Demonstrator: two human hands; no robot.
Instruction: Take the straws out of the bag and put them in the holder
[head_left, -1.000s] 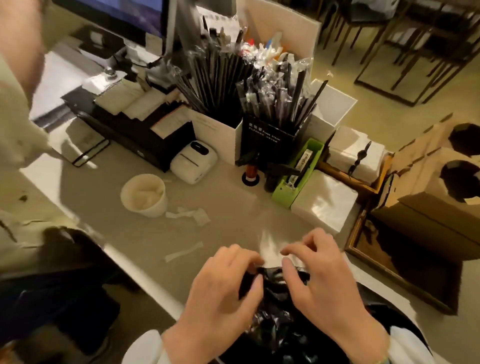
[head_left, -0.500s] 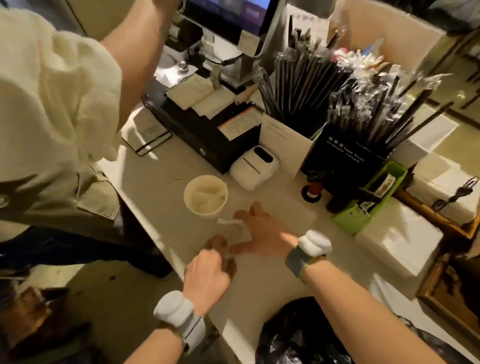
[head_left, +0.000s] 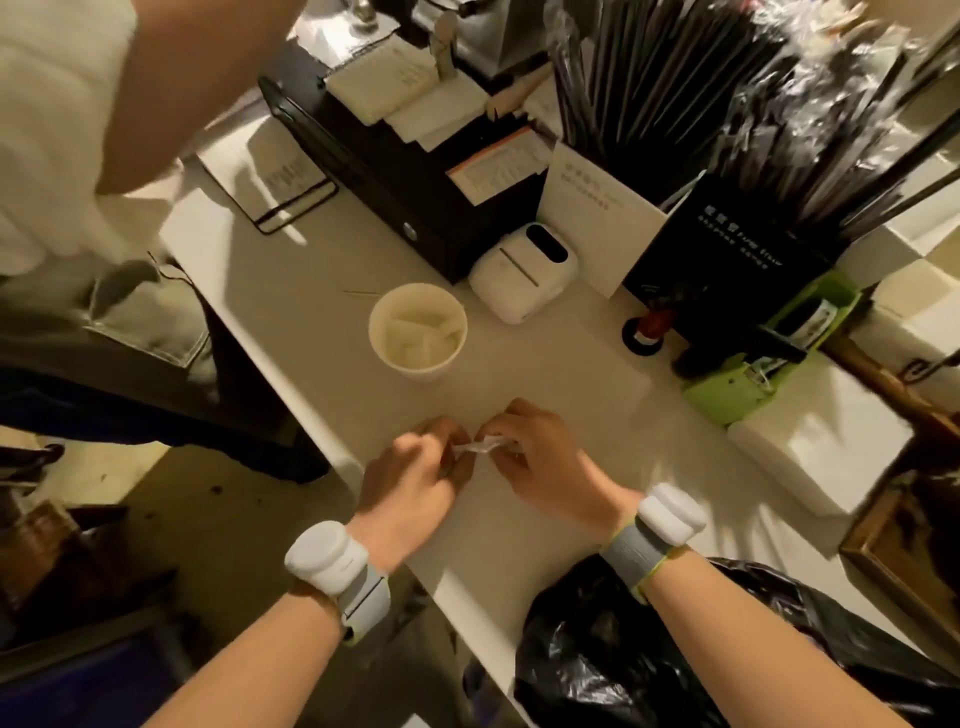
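Note:
My left hand and my right hand meet on the white counter, and together they pinch a small white paper scrap. A black plastic bag sits low at the counter's near edge, under my right forearm. At the back right stand a white holder and a black holder, both packed with wrapped black straws.
A paper cup with scraps stands just beyond my hands. A white label printer, a black drawer with papers, a green tray and white napkin stacks crowd the back and right. Another person's arm reaches over at upper left.
My hands left the black bag, reached onto the counter and came together on the paper scrap. The view dropped closer to the counter.

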